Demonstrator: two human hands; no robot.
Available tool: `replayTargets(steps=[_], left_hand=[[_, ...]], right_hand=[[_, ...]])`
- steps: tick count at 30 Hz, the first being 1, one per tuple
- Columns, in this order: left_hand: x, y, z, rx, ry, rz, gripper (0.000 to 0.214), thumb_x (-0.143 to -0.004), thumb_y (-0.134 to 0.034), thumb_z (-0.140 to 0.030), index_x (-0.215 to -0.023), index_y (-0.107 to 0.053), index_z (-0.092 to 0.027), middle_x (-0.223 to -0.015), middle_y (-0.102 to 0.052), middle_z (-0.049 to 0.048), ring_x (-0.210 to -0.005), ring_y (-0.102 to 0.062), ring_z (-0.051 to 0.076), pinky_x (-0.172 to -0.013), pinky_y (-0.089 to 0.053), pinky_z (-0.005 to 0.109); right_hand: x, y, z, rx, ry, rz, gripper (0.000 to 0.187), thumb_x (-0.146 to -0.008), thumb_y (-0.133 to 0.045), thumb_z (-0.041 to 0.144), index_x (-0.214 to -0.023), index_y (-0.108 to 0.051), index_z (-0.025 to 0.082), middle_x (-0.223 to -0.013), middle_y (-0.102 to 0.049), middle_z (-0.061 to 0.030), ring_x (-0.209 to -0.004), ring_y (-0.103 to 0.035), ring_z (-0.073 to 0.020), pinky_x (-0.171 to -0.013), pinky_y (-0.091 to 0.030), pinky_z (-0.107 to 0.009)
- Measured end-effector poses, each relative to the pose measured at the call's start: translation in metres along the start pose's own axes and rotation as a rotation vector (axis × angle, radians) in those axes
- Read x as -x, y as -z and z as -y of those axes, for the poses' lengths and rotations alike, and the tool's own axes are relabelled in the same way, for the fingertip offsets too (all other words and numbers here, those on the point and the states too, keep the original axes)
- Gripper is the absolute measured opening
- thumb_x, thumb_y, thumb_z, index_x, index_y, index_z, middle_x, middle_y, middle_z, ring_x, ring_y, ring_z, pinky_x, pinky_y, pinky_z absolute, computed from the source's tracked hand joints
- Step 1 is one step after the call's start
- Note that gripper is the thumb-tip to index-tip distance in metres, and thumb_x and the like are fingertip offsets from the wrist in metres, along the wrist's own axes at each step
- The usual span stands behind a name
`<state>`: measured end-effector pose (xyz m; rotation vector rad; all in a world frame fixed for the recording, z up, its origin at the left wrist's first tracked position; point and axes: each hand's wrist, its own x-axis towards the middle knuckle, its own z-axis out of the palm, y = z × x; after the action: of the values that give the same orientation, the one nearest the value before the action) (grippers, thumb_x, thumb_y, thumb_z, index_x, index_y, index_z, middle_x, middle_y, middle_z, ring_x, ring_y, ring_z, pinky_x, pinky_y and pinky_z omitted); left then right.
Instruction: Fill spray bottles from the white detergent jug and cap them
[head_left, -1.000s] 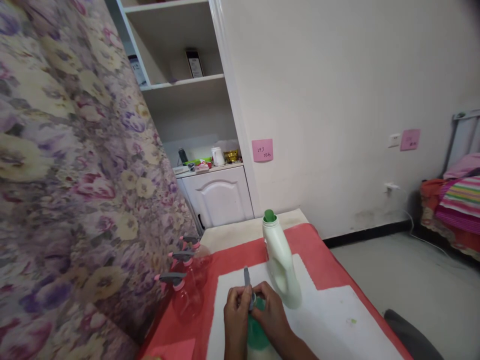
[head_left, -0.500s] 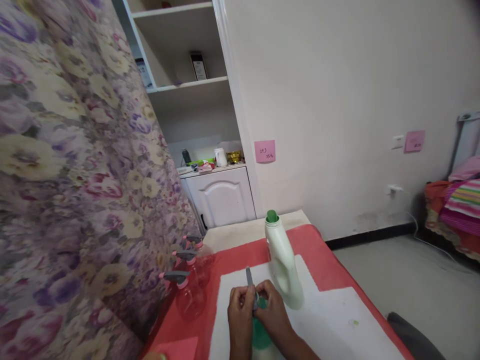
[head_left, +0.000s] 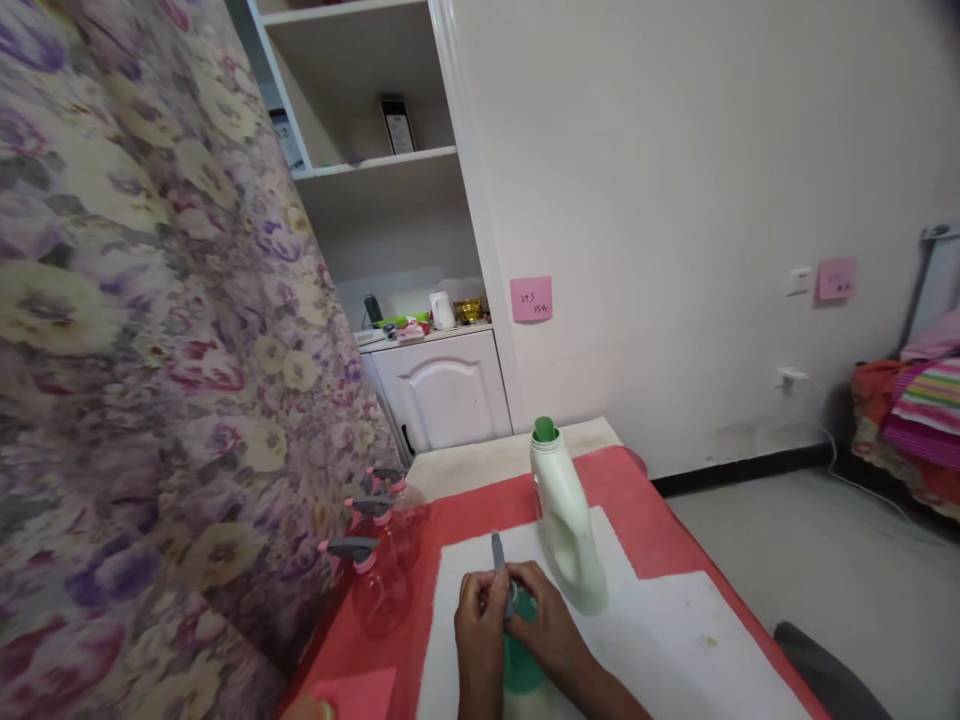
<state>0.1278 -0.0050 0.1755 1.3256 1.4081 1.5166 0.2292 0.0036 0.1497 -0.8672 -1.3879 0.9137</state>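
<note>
Both my hands meet over a green spray bottle standing on the white sheet at the near edge of the table. My left hand and my right hand are closed round its grey spray head, whose nozzle sticks up between the fingers. A white jug with a green cap stands just behind my right hand, about a hand's width away.
Three clear pink spray bottles stand along the table's left side against a flowered curtain. A red cloth covers the table. A white cupboard and shelves lie behind. A bed with striped bedding is at the right.
My hands have stayed on the spray head with only slight shifts of the fingers. The view has drifted a little.
</note>
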Motion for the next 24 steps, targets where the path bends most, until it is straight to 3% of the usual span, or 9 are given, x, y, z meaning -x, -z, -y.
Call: replayTargets(steps=[3, 8, 12, 14, 18, 20, 24], left_hand=[[0.0007, 0.0002, 0.0005, 0.011, -0.009, 0.013, 0.045, -0.071, -0.066, -0.066, -0.071, -0.062, -0.022, -0.071, -0.065, 0.0004, -0.072, -0.061, 0.021, -0.069, -0.047, 0.030], [0.0026, 0.0023, 0.0015, 0.001, -0.004, 0.040, 0.040, -0.076, -0.064, -0.062, -0.073, -0.061, -0.022, -0.072, -0.063, -0.0002, -0.073, -0.060, 0.020, -0.068, -0.046, 0.029], [0.0029, 0.0026, 0.0043, 0.000, -0.006, 0.039, 0.038, -0.078, -0.064, -0.059, -0.074, -0.060, -0.022, -0.074, -0.062, -0.0002, -0.075, -0.059, 0.021, -0.071, -0.046, 0.029], [0.0027, 0.0021, 0.0051, -0.001, -0.009, 0.038, 0.037, -0.078, -0.064, -0.059, -0.074, -0.059, -0.022, -0.073, -0.061, -0.0005, -0.075, -0.058, 0.020, -0.071, -0.046, 0.029], [0.0024, 0.0018, 0.0041, -0.010, -0.011, 0.030, 0.037, -0.079, -0.064, -0.058, -0.074, -0.060, -0.022, -0.074, -0.061, -0.0003, -0.074, -0.058, 0.020, -0.070, -0.045, 0.029], [0.0021, 0.0019, 0.0037, -0.012, -0.010, 0.024, 0.038, -0.078, -0.064, -0.059, -0.075, -0.060, -0.021, -0.074, -0.062, -0.0002, -0.074, -0.059, 0.020, -0.069, -0.046, 0.029], [0.0012, 0.0015, 0.0044, -0.015, -0.023, 0.014, 0.041, -0.075, -0.064, -0.062, -0.072, -0.061, -0.021, -0.072, -0.062, -0.0003, -0.072, -0.059, 0.020, -0.069, -0.047, 0.029]], right_hand=[[-0.0001, 0.0019, 0.0000, -0.006, 0.008, 0.036, 0.017, -0.071, -0.062, 0.014, -0.085, -0.066, 0.021, -0.088, -0.069, -0.0016, -0.088, -0.064, -0.0223, -0.081, -0.048, -0.032], [0.0006, -0.0044, -0.0019, 0.030, -0.045, -0.089, 0.011, -0.071, -0.065, 0.018, -0.079, -0.058, 0.021, -0.078, -0.060, 0.0007, -0.076, -0.059, -0.0210, -0.071, -0.046, -0.030], [0.0019, 0.0001, 0.0009, 0.007, 0.009, 0.025, 0.015, -0.071, -0.062, 0.017, -0.085, -0.063, 0.022, -0.091, -0.066, -0.0017, -0.090, -0.062, -0.0227, -0.083, -0.047, -0.032], [0.0014, 0.0016, 0.0008, 0.003, 0.009, 0.049, 0.013, -0.072, -0.061, 0.017, -0.083, -0.064, 0.022, -0.088, -0.068, -0.0018, -0.089, -0.063, -0.0227, -0.082, -0.047, -0.032], [0.0011, -0.0039, -0.0001, 0.034, -0.038, -0.073, 0.008, -0.072, -0.063, 0.018, -0.077, -0.057, 0.021, -0.077, -0.060, 0.0002, -0.076, -0.060, -0.0213, -0.071, -0.046, -0.031], [0.0021, -0.0054, 0.0009, 0.040, -0.034, -0.101, 0.011, -0.071, -0.062, 0.017, -0.080, -0.057, 0.021, -0.080, -0.060, -0.0004, -0.079, -0.060, -0.0217, -0.074, -0.047, -0.031], [0.0027, 0.0003, 0.0018, -0.037, 0.002, 0.026, 0.023, -0.069, -0.060, 0.013, -0.090, -0.065, 0.021, -0.096, -0.068, -0.0035, -0.095, -0.063, -0.0238, -0.087, -0.047, -0.034]])
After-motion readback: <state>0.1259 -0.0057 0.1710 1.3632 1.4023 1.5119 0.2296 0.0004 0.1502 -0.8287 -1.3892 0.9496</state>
